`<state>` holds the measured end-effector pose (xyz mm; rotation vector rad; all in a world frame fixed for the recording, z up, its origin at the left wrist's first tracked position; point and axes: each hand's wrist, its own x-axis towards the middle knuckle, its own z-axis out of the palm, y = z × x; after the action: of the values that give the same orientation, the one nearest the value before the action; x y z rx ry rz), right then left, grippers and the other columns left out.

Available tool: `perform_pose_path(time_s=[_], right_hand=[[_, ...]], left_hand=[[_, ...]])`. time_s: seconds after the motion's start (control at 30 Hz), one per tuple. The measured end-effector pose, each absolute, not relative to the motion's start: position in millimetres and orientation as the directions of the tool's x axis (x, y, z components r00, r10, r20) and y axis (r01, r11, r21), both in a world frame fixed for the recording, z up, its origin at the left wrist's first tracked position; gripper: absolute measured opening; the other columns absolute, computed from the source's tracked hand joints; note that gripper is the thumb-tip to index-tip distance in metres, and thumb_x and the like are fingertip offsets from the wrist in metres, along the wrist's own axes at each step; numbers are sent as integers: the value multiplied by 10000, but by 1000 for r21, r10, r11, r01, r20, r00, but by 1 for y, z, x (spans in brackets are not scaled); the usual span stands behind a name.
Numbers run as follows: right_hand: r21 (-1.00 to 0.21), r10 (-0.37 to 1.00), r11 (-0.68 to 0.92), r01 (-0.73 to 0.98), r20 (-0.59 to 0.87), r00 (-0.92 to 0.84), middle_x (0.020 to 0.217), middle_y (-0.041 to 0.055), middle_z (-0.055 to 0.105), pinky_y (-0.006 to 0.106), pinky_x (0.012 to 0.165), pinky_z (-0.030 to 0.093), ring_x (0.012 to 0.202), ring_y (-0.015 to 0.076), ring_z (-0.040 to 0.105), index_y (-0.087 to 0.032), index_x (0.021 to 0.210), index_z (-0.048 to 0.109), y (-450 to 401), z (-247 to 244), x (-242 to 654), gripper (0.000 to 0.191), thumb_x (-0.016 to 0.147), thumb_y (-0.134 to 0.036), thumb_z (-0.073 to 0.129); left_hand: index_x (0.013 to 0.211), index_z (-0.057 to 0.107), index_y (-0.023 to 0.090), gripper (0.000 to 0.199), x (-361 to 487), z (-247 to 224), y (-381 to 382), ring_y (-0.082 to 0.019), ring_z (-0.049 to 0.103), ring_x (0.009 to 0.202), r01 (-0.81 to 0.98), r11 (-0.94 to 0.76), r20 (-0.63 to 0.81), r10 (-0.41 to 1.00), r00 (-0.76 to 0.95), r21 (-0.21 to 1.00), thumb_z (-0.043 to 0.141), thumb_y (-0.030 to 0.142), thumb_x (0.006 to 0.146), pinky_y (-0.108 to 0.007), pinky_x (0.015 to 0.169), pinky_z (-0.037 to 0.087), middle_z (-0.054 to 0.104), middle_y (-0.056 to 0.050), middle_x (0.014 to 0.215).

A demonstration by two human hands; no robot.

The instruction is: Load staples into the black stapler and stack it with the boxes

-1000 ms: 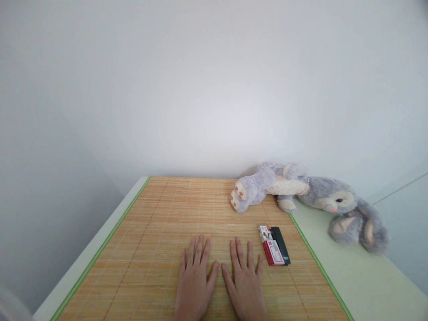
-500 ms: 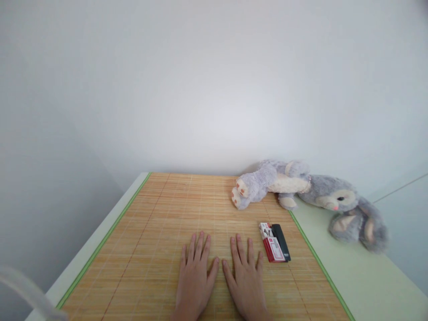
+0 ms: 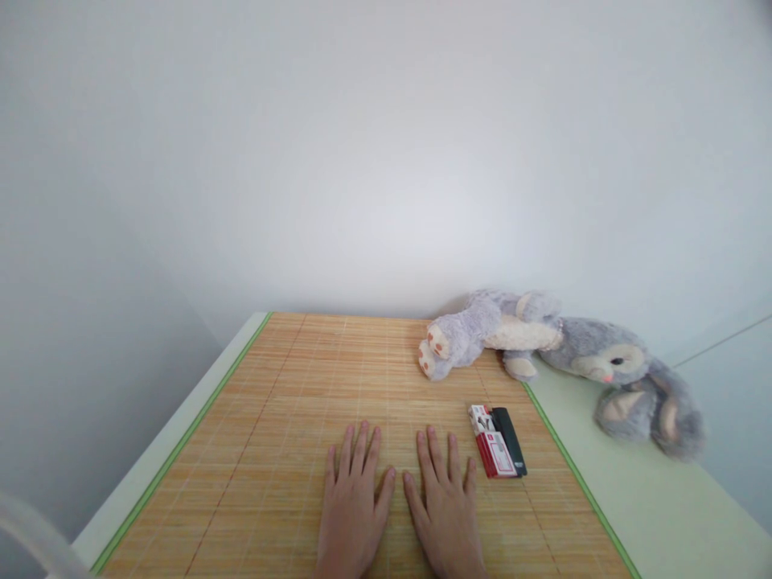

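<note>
My left hand (image 3: pixel 351 511) lies flat on a bamboo mat (image 3: pixel 289 450), palm down with its fingers spread. Beside it, my right hand (image 3: pixel 445 511) rests the same way, the two thumbs a short gap apart. Neither hand holds anything. Just to the right of my right hand's fingers sit a small red and white box (image 3: pixel 498 455), a white box with a picture on it (image 3: pixel 481 419) behind that, and a black stapler (image 3: pixel 510 442) along their right side. These three are close together on the mat.
A grey plush rabbit (image 3: pixel 519 334) lies on its side at the back right, across the mat's green edge and onto the pale tabletop (image 3: pixel 663 507). A white wall (image 3: pixel 386 161) rises behind the table. At the lower left is a blurred, pale curved object (image 3: pixel 36 535).
The whole view has shifted very slightly, so things appear a little lower. Both hands stay flat in place, and the objects have not moved on the table.
</note>
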<state>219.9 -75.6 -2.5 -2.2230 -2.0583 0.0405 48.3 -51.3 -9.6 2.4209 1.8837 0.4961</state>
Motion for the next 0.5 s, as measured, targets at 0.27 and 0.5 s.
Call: perform_pose_path(time_s=[0.27,0.5], right_hand=[[-113,996,-60,992,57,67,1714,9,125,711,1231,58,1595,352,53,-310,1646,138,-75,-1,223,670,1046,-573,279],[-117,996,-60,991,62,68,1710,26,156,708,1232,65,1594,353,78,-295,1645,167,-75,-3,223,682,1041,-588,289]], left_hand=[[1635,202,339,647,51,-12,-50,-313,182,1586,945,-254,227,952,206,207,399,454,1030,-613,1252,197,228,0,1712],[1637,178,349,658,49,-12,-50,-305,190,1585,942,-258,222,952,210,213,407,451,1028,-602,1249,219,237,2,1710]])
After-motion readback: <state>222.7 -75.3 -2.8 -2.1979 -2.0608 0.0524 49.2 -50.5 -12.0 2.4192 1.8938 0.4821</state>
